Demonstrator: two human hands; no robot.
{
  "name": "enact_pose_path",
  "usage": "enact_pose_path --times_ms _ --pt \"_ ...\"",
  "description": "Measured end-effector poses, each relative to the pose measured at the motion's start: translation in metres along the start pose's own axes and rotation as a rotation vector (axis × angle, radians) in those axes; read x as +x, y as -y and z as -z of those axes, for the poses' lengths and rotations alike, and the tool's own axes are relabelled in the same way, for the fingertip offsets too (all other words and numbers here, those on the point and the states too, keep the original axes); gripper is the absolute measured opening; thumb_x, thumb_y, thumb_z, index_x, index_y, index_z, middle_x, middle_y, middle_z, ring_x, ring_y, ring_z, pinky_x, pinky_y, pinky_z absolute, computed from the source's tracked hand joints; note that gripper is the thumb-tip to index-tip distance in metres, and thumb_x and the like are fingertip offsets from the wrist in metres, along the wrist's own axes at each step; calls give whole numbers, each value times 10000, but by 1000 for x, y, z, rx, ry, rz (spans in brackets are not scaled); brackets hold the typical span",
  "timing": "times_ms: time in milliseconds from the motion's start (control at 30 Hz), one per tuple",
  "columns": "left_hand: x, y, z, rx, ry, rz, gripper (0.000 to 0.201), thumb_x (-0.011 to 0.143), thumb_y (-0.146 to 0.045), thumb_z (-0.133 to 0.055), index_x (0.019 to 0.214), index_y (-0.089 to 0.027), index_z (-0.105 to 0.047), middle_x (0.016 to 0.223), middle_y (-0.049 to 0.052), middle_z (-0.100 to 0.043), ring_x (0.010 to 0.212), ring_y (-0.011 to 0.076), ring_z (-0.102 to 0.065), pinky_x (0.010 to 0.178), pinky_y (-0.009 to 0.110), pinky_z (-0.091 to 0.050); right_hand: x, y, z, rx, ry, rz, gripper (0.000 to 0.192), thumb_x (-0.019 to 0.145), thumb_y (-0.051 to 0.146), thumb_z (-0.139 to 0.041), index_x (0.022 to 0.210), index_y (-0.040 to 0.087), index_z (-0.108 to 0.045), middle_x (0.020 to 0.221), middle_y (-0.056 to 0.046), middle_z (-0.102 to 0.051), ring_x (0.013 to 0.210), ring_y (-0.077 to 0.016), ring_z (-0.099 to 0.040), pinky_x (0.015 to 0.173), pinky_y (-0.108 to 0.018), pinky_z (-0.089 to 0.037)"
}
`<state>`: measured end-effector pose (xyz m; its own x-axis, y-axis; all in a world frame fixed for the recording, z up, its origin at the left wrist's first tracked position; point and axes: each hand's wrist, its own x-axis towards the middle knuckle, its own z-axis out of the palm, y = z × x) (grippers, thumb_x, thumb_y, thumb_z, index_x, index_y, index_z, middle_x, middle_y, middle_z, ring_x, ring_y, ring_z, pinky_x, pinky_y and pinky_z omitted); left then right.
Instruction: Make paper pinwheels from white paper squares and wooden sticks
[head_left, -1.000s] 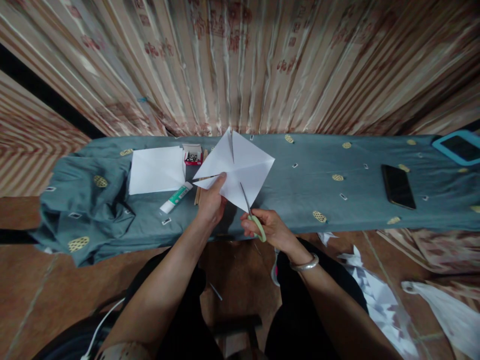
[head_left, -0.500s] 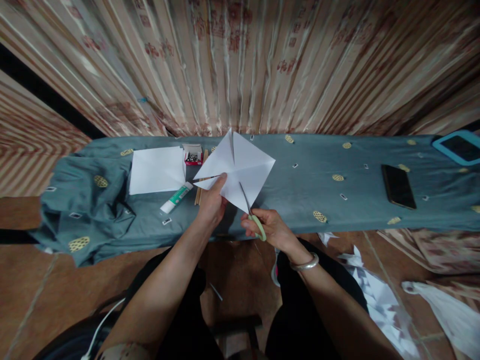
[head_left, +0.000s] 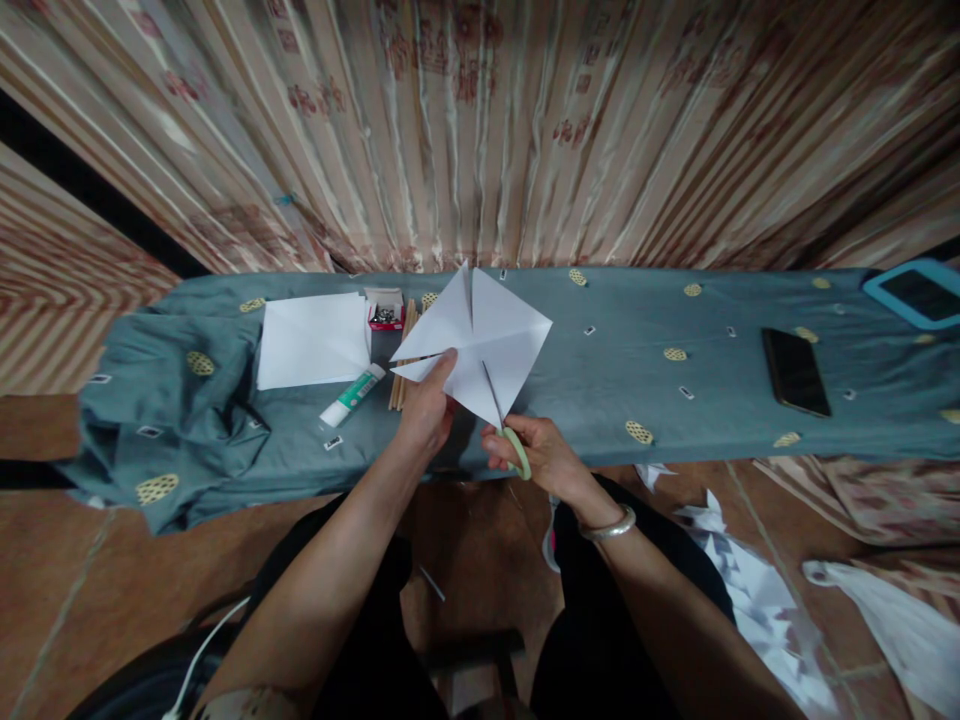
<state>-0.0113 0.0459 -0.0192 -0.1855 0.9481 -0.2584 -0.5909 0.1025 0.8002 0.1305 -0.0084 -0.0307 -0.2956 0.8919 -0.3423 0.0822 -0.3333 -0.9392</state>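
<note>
My left hand [head_left: 427, 405] pinches a white square of paper [head_left: 480, 335] by its lower left part and holds it up over the grey-blue cloth-covered table [head_left: 600, 400]. The paper has creases and slits running in from its corners. My right hand [head_left: 536, 452] grips green-handled scissors [head_left: 508, 432], whose blades reach into the sheet's lower edge along a diagonal crease. A silver bangle sits on my right wrist.
On the table lie a stack of white paper [head_left: 313, 338], a glue tube [head_left: 352, 394], a small red box of pins [head_left: 385, 310], wooden sticks [head_left: 403, 355], a black phone [head_left: 796, 372] and a blue-cased tablet [head_left: 916, 292]. Paper scraps [head_left: 750, 590] litter the floor at right. A striped curtain hangs behind.
The scissor blades have pushed slightly further up into the paper, and the sheet has shifted a little to the right. Both hands stay almost in place.
</note>
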Motion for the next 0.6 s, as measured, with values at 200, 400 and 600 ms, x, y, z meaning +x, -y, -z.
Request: enact_pose_path --times_ms 200,400,600 --pt "1 0 0 -10 -16 11 380 677 -240 -760 1032 -162 -649 1029 73 -733 952 238 -694 842 344 -554 0 1 -1 24 -2 6 423 639 558 -787 769 167 -689 566 12 -628 513 -93 -553 490 -211 -427" --pt "1 0 1 -10 -12 12 387 679 -247 -758 1039 -158 -649 1048 77 -730 960 234 -691 840 333 -552 1 3 -1 23 -5 -7 432 603 564 -803 707 165 -674 544 16 -620 496 -86 -541 478 -208 -409" --pt "1 0 1 -7 4 10 397 661 -263 -772 1023 -157 -648 1002 67 -734 950 234 -690 828 335 -550 1 0 -2 1 -20 5 438 624 565 -789 771 165 -686 556 12 -624 506 -94 -539 473 -213 -397"
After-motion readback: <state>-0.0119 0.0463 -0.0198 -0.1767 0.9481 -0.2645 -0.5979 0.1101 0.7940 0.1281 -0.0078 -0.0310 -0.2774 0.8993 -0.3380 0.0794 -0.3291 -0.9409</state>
